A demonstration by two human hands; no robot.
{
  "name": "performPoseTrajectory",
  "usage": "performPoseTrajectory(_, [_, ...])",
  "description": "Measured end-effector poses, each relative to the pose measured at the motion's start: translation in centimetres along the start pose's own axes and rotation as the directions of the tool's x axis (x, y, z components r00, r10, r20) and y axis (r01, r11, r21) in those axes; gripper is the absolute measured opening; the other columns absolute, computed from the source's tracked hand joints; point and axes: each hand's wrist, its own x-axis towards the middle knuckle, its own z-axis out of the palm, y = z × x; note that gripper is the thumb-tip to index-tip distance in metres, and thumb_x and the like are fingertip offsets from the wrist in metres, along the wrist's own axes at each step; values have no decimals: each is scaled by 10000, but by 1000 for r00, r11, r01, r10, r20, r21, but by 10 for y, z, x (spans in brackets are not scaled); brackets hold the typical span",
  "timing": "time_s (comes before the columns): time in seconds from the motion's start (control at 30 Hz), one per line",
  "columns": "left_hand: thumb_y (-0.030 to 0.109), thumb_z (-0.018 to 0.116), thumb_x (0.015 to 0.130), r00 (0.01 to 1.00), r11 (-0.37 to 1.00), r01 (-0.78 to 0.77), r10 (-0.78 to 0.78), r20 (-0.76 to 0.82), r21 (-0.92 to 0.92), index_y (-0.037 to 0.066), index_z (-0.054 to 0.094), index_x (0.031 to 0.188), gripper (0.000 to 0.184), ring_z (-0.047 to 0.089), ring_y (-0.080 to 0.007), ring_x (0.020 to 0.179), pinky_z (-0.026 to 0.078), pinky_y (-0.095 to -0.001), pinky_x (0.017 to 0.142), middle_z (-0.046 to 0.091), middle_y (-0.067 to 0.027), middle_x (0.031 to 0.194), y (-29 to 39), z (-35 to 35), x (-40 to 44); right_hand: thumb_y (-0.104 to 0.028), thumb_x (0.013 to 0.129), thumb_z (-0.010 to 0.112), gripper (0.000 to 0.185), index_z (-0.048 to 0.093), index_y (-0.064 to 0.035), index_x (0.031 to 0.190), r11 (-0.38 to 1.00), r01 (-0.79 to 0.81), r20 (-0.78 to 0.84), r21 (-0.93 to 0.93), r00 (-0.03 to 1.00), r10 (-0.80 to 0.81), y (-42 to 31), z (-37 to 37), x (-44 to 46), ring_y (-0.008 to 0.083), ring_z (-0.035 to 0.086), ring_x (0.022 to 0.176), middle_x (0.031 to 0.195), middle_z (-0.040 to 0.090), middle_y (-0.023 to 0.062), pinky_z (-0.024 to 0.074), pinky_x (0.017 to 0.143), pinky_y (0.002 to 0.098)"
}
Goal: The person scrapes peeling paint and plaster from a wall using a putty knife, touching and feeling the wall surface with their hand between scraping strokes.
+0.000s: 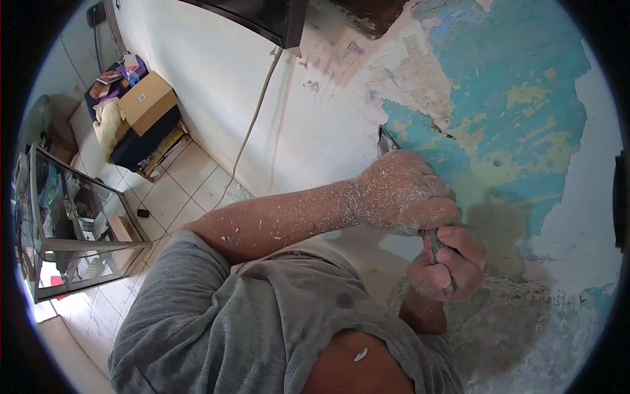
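Note:
My left hand (410, 192), dusted with white paint flakes, is closed around the upper part of a scraper (388, 140). Its dark metal blade pokes out past the knuckles at the edge of the white paint (335, 128), beside the exposed turquoise layer (505, 85). Below it, my right hand (451, 266) is wrapped round the lower handle, whose end shows between the fingers. Most of the tool is hidden inside both fists. White specks also cover my left forearm. The wall carries pale yellow patches and ragged paint edges around the hands.
A dark-framed object (262, 20) juts in at the top, with a cable (259, 108) hanging along the wall. On the left, a cardboard box (149, 103) and a light-coloured cat (110, 128) are on a dark-covered table. A glass cabinet (85, 223) stands on the tiled floor (187, 177).

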Motion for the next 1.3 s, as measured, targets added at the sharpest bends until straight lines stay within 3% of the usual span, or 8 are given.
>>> performPoseTrajectory(0.2, [279, 660, 693, 997, 999, 8, -12, 82, 40, 162, 610, 828, 185, 622, -217, 641, 461, -371, 542, 568, 5, 690, 15, -6, 14, -446, 930, 604, 391, 602, -61, 996, 893, 186, -421, 410, 907, 5, 4, 11, 5, 278, 647, 887, 1035, 646, 158, 543, 731, 396])
performPoseTrajectory(0.37, [286, 670, 694, 965, 978, 210, -208, 162, 4, 167, 635, 851, 201, 630, -222, 659, 470, -382, 555, 577, -4, 699, -12, 1, -29, -466, 1002, 447, 454, 567, -35, 925, 949, -197, -14, 244, 978, 207, 17, 38, -11, 266, 652, 800, 934, 627, 151, 572, 672, 382])
performPoseTrajectory(0.57, [217, 710, 619, 997, 1000, -2, 2, 74, 1, 177, 648, 911, 301, 628, -211, 669, 469, -364, 569, 603, 13, 769, 3, -9, 6, -385, 992, 519, 359, 599, -37, 961, 909, 100, -356, 405, 933, 55, -5, 17, 13, 268, 648, 795, 934, 662, 169, 539, 659, 337])
performPoseTrajectory(0.67, [201, 691, 648, 995, 999, -22, 18, 96, 31, 167, 647, 913, 270, 624, -197, 676, 459, -342, 540, 608, 5, 781, -13, -3, -9, -410, 995, 502, 382, 576, -41, 931, 975, -61, -45, 215, 996, 73, 17, 23, 6, 262, 652, 764, 922, 665, 171, 542, 650, 337])
performPoseTrajectory(0.9, [216, 686, 664, 997, 998, -66, 66, -31, 9, 157, 651, 887, 234, 607, -180, 638, 453, -327, 518, 584, 16, 749, -8, -9, 7, -375, 1001, 497, 375, 587, -23, 909, 917, 198, -351, 345, 934, -69, 0, 20, 22, 262, 655, 749, 881, 670, 172, 542, 630, 339])
performPoseTrajectory(0.97, [215, 685, 666, 993, 994, -104, 105, -51, 24, 160, 652, 886, 229, 604, -178, 627, 455, -327, 517, 577, 18, 737, -9, -10, 4, -425, 1010, 455, 442, 585, -17, 898, 964, 46, -72, 261, 997, -28, 6, 15, 15, 244, 663, 758, 910, 660, 182, 557, 611, 328])
performPoseTrajectory(1.2, [235, 687, 643, 998, 997, -59, 59, -10, 46, 163, 624, 865, 242, 607, -195, 633, 445, -358, 537, 557, 14, 696, 3, -15, 20, -445, 895, 657, 425, 615, -40, 1013, 931, 116, -272, 347, 962, -18, -6, 5, 24, 269, 646, 807, 1021, 673, 150, 491, 604, 376])
performPoseTrajectory(1.3, [251, 681, 659, 996, 998, 47, -49, 69, 33, 168, 598, 852, 226, 619, -207, 655, 445, -377, 558, 568, 10, 697, -10, -19, -3, -419, 1005, 471, 419, 571, -19, 930, 943, -134, 19, 305, 991, 135, 3, 11, 13, 254, 661, 798, 923, 647, 192, 569, 672, 358])
